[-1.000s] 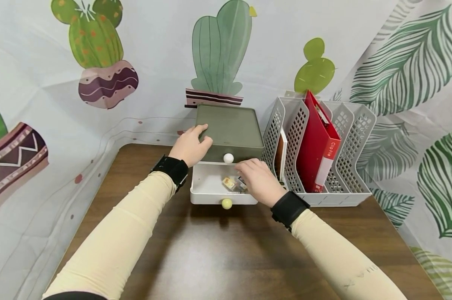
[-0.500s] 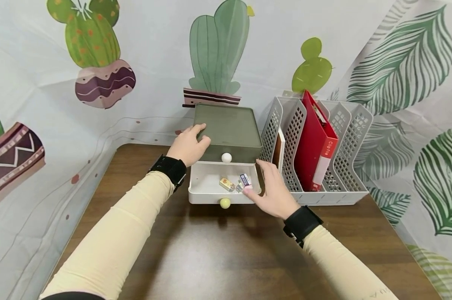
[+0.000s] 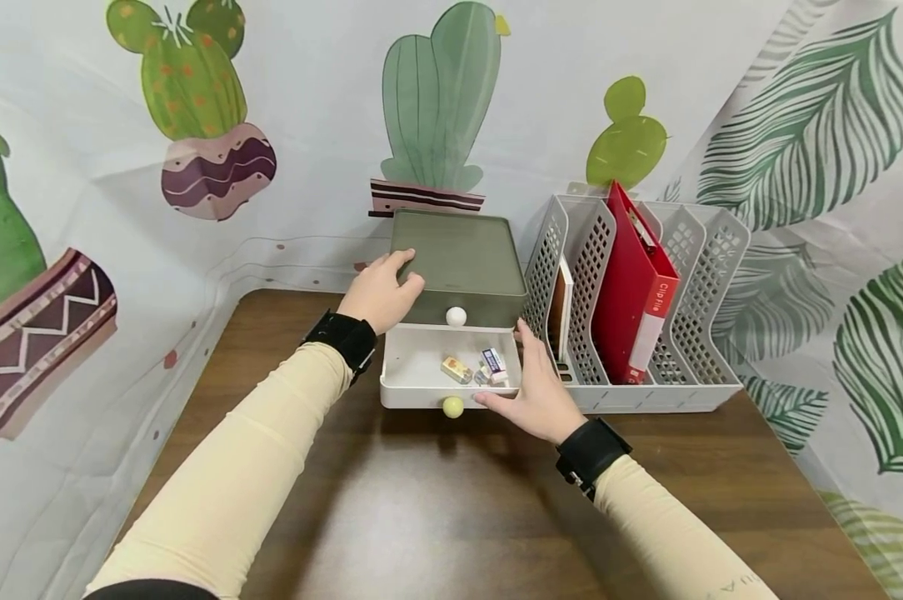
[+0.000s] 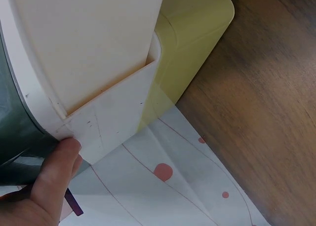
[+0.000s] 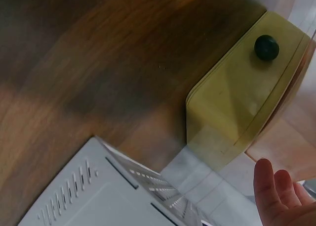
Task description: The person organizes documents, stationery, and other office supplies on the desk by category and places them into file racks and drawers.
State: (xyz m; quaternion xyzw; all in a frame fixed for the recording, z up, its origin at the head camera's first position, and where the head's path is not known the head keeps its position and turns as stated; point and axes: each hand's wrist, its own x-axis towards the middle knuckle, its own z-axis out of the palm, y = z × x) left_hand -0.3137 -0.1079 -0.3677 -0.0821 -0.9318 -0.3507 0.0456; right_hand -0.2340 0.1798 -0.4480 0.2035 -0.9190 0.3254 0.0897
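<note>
A small drawer box with a dark green top [image 3: 459, 250] stands against the wall, its white drawer [image 3: 414, 358] pulled out. In that drawer lie a yellow-patterned small block [image 3: 456, 369] and a blue-and-white eraser [image 3: 492, 362], with a small clear piece between them. My left hand [image 3: 381, 292] rests on the box's left top edge; in the left wrist view its thumb [image 4: 57, 174] touches the side. Beside the drawer's right end, my right hand [image 3: 543, 392] has its thumb at the front edge and fingers along the side. It holds nothing visible.
A grey file rack [image 3: 646, 398] stands close to the right, with a red clip file [image 3: 631, 308] and a thin white-edged board [image 3: 562, 312]. Below the white drawer is a yellow drawer [image 5: 232, 97] with a dark round knob [image 5: 266, 48]. Brown tabletop [image 3: 421, 517] lies in front.
My right hand has moved from over the drawer's contents to its right side, its thumb now at the front edge. The eraser has come into full view. My left hand stays put.
</note>
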